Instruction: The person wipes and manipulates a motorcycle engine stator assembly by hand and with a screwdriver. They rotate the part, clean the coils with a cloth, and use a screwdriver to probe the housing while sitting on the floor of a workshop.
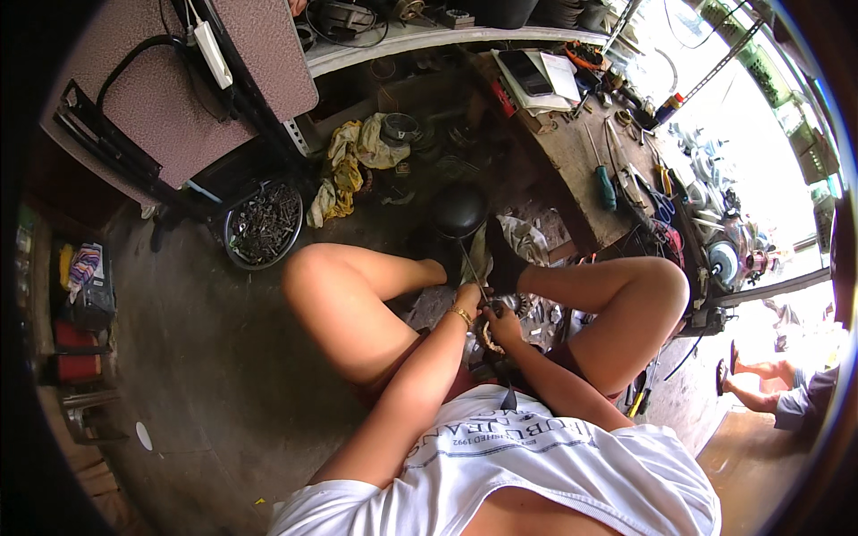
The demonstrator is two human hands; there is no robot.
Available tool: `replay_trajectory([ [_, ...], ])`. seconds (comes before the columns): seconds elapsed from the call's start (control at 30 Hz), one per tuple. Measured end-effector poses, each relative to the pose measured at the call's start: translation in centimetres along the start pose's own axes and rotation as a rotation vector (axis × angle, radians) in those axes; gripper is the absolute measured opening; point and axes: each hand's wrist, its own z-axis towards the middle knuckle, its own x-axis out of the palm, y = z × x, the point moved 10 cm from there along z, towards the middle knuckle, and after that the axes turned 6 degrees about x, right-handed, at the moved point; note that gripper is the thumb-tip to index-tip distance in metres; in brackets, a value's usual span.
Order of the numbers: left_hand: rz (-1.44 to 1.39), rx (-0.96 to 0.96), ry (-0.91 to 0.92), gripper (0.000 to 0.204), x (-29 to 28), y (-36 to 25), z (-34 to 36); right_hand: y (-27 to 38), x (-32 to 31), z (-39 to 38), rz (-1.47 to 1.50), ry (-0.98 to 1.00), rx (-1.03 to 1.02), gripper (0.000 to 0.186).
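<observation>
1. Between the bent knees, the left hand [469, 295] sits against a thin rod [472, 263]; I cannot tell whether its fingers are clamped on it.
2. The right hand [506, 328], just beside it, is curled around a dark piece [494, 307], with a tan curved band [488, 337] near its wrist.
3. Beyond the hands, a black dome [458, 210] stands in the way, hiding the floor behind.
4. Off to the left, a basin [229, 239] is heaped with small metal parts; yellowish cloths [345, 143] lie past it.
5. On the wooden tabletop [569, 159], a phone [525, 73] rests on papers at the far left corner, a teal-handled screwdriver [607, 186] lies toward the near end, and blue-handled scissors [663, 208] sit by the right edge.
6. Hard to make out: the dark piece, mostly covered by fingers, and the shadowy clutter under the shelf [429, 45].
7. At far right, another person's legs [767, 384] are only partly visible.
</observation>
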Motion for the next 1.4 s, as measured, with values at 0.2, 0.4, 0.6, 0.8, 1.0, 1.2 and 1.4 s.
replay_trajectory([
  [0.2,-0.115,0.168,-0.023,0.013,1.6,0.3,2.5,-0.3,-1.2,0.1,-0.085,-0.175,-0.114,0.061],
  [0.4,0.049,0.281,-0.112,0.012,1.5,0.5,4.8,-0.9,-0.1,1.9,-0.124,-0.156,-0.088,0.047],
  [0.6,0.318,0.516,-0.372,0.018,-3.9,-0.1,5.1,1.7,4.5,2.4,-0.061,-0.028,-0.124,0.046],
  [0.8,-0.085,0.099,-0.174,0.022,-0.8,-2.2,-0.3,-3.8,9.1,2.6,0.569,0.213,0.036,0.034],
  [1.0,-0.191,0.05,0.017,0.021,2.4,-4.9,-2.4,0.4,3.5,0.2,0.613,0.492,0.274,0.041],
  [1.2,0.052,0.278,-0.198,0.024,1.8,-2.4,1.0,1.0,0.4,2.0,-0.192,0.007,-0.014,0.052],
  [1.4,0.396,0.432,-0.168,0.032,1.2,-3.5,2.2,-0.3,1.8,5.0,-0.231,-0.068,-0.052,0.054],
])
